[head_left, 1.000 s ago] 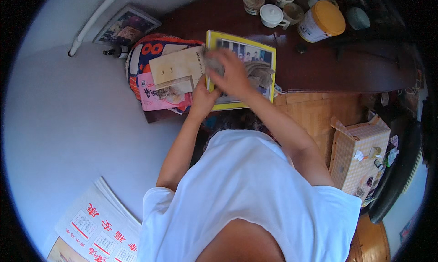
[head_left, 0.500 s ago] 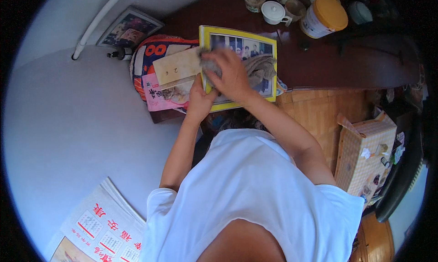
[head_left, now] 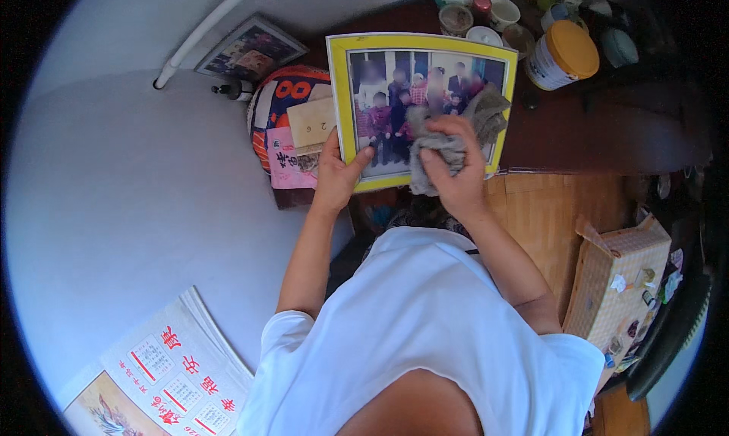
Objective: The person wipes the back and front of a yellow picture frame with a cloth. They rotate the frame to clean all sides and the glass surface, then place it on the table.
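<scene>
A picture frame (head_left: 345, 102) with a yellow border is held up in front of me, a group photograph behind its glass. My left hand (head_left: 339, 174) grips its lower left edge, thumb on the front and fingers behind. Bunched in my right hand (head_left: 460, 170) is a grey cloth (head_left: 439, 156), which lies against the lower middle of the photo. A loose end of the cloth spreads up toward the frame's right edge. Behind the frame's left side are a cream-coloured envelope-like piece (head_left: 310, 124) and a pink packet (head_left: 287, 162), partly hidden.
On the dark red table (head_left: 547, 132) stand a white tub (head_left: 562, 56) with a yellow lid and several cups and jars. A patterned bag (head_left: 277, 94) and another framed picture (head_left: 250, 52) sit at the left by the wall. A checked-cloth table (head_left: 607, 284) stands right; a calendar (head_left: 175, 368) hangs lower left.
The frame has come nearer and turned to face me more fully. My right hand has moved with the cloth from the frame's left edge to the lower middle of the photo.
</scene>
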`<state>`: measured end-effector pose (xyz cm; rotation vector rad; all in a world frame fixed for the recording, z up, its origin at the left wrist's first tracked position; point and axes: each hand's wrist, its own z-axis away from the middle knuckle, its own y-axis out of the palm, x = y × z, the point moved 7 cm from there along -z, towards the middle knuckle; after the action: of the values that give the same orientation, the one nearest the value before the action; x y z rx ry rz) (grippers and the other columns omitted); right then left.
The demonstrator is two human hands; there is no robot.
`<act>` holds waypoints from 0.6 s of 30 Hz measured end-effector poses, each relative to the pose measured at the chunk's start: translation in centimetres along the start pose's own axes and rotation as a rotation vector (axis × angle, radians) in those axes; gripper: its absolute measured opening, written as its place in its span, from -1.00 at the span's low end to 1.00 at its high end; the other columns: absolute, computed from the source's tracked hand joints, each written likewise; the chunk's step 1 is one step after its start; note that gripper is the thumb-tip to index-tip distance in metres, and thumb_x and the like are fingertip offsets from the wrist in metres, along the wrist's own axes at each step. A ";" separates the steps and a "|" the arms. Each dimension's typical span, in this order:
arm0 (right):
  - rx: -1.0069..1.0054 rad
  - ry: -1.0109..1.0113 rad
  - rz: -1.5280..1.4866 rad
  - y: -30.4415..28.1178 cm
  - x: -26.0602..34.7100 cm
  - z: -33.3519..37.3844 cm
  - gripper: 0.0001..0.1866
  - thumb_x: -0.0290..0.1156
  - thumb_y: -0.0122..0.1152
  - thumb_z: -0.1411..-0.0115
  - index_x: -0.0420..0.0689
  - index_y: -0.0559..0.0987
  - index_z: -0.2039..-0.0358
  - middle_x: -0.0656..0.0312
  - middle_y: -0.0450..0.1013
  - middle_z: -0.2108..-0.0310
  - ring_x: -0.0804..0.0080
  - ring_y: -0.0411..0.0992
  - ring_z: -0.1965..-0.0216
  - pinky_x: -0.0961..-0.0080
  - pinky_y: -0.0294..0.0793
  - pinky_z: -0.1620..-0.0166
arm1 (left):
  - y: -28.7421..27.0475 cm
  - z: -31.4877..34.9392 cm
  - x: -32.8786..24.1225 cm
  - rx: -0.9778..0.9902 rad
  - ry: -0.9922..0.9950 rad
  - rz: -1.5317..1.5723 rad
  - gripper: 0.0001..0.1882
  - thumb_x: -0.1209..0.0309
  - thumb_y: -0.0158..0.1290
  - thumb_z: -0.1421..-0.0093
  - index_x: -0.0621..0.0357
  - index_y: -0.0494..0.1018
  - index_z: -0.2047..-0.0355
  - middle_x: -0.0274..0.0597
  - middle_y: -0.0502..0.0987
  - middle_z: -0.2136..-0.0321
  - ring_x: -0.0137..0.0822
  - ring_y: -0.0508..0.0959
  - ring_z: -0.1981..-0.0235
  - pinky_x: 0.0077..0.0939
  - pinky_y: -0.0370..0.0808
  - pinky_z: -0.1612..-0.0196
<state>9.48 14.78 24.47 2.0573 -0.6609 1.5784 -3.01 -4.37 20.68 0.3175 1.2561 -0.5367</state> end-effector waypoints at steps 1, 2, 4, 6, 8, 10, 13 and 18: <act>-0.072 0.010 0.009 -1.0 0.3 -0.3 -0.66 -0.46 0.36 -0.09 -0.17 0.59 0.10 0.09 0.47 0.07 0.17 0.44 -0.03 0.30 0.38 -0.14 | 0.1 0.2 -0.1 0.004 0.002 0.010 -0.40 0.55 0.23 -0.24 0.22 0.28 -0.25 -0.25 0.54 -0.01 -0.43 0.52 0.02 -0.51 0.45 -0.10; -0.144 0.021 0.018 -2.0 0.6 -0.6 -0.65 -0.44 0.37 -0.10 -0.18 0.58 0.08 0.09 0.46 0.05 0.17 0.43 -0.04 0.30 0.37 -0.15 | 0.1 0.5 -0.1 0.010 0.004 0.019 -0.39 0.55 0.23 -0.23 0.23 0.28 -0.26 -0.24 0.53 -0.03 -0.42 0.52 0.00 -0.49 0.45 -0.11; -0.276 0.053 0.074 -4.3 0.8 -1.4 -0.63 -0.37 0.35 -0.16 -0.17 0.57 0.03 0.08 0.44 0.01 0.15 0.41 -0.07 0.30 0.37 -0.16 | 0.3 0.7 -0.1 0.018 0.005 0.040 -0.39 0.55 0.23 -0.23 0.23 0.28 -0.26 -0.24 0.53 -0.03 -0.42 0.52 -0.01 -0.49 0.45 -0.12; -0.352 0.016 0.238 -6.5 0.6 -2.9 -0.61 -0.29 0.32 -0.23 -0.16 0.57 -0.02 0.06 0.42 -0.03 0.14 0.41 -0.08 0.28 0.37 -0.16 | 0.2 1.1 0.1 0.013 0.006 0.063 -0.42 0.56 0.23 -0.23 0.22 0.31 -0.24 -0.26 0.55 0.00 -0.45 0.51 0.02 -0.52 0.43 -0.11; -0.391 -0.101 0.478 -8.0 1.0 -4.4 -0.61 -0.25 0.28 -0.27 -0.14 0.57 -0.05 0.04 0.42 -0.03 0.14 0.42 -0.08 0.27 0.38 -0.16 | 0.2 1.7 -0.4 0.008 0.016 0.044 -0.42 0.57 0.23 -0.23 0.22 0.31 -0.23 -0.26 0.55 0.01 -0.45 0.51 0.02 -0.52 0.43 -0.10; -0.314 -0.069 0.506 -8.6 1.0 -5.4 -0.62 -0.25 0.25 -0.28 -0.12 0.57 -0.07 0.03 0.43 -0.02 0.13 0.43 -0.07 0.27 0.39 -0.15 | 0.1 2.1 -0.7 0.021 0.023 0.009 -0.44 0.57 0.22 -0.23 0.23 0.32 -0.22 -0.27 0.55 0.02 -0.46 0.51 0.03 -0.52 0.43 -0.10; -0.209 -0.035 0.611 -7.7 0.4 -6.2 -0.63 -0.26 0.25 -0.27 -0.09 0.58 -0.06 0.02 0.46 0.00 0.06 0.45 -0.04 0.24 0.42 -0.11 | -0.1 2.8 -1.0 0.055 0.020 -0.043 -0.45 0.56 0.23 -0.22 0.23 0.33 -0.21 -0.27 0.54 0.03 -0.46 0.50 0.03 -0.52 0.43 -0.09; -0.166 -0.172 0.682 -1.6 3.2 -7.0 -0.63 -0.31 0.33 -0.15 -0.01 0.59 0.01 0.10 0.47 0.03 0.04 0.41 -0.03 0.18 0.43 -0.07 | 1.4 3.4 -1.6 0.115 0.057 -0.115 -0.47 0.55 0.23 -0.22 0.25 0.34 -0.18 -0.28 0.53 0.04 -0.46 0.48 0.03 -0.50 0.41 -0.10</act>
<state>6.01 20.04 29.11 1.9588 -1.6309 1.6033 0.14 -4.54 23.12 0.3599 1.3065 -0.7041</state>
